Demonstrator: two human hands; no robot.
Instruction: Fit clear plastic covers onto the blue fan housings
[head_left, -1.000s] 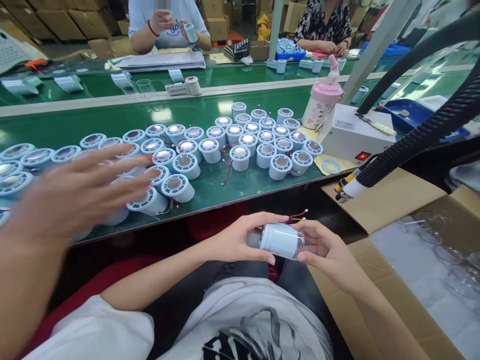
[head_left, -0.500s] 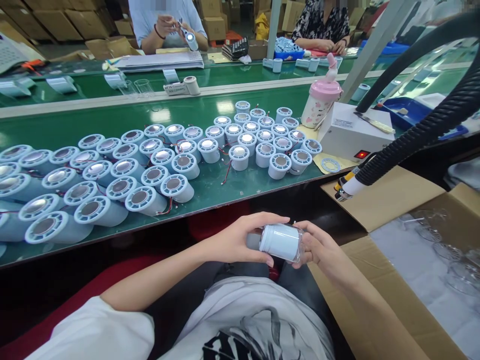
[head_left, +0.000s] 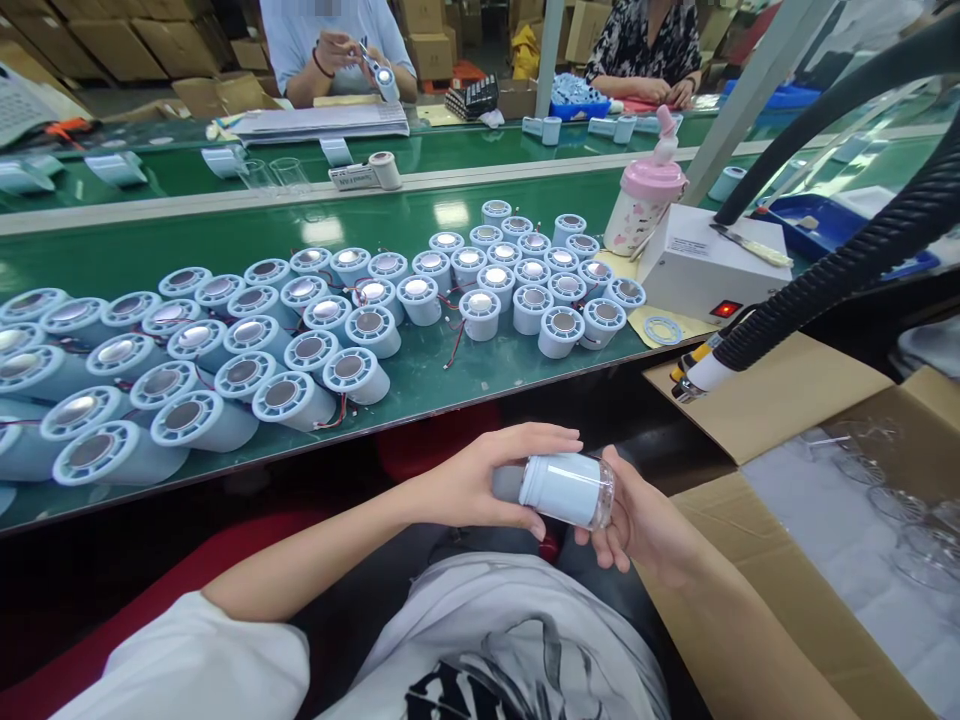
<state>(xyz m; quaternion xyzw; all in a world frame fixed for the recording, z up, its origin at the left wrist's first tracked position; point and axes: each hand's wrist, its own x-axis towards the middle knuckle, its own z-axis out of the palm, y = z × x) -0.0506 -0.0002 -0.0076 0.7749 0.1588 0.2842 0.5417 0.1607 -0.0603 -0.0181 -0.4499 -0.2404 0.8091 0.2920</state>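
Note:
Over my lap I hold a pale blue cylinder lying on its side, a clear cap on its right end. My left hand wraps its left part from above. The palm of my right hand presses against the clear cap, fingers spread beneath it. Several more pale blue cylinders with round metal centres stand packed on the green table in front of me, some with red wires.
A white box with a red switch and a pink bottle stand at the table's right. A black corrugated hose crosses above an open cardboard box of clear parts. Two people work at the far side.
Another person's hand that swept over the cylinders at left has gone. The red wires at the held cylinder's end have disappeared, and my right palm now presses the clear cap.

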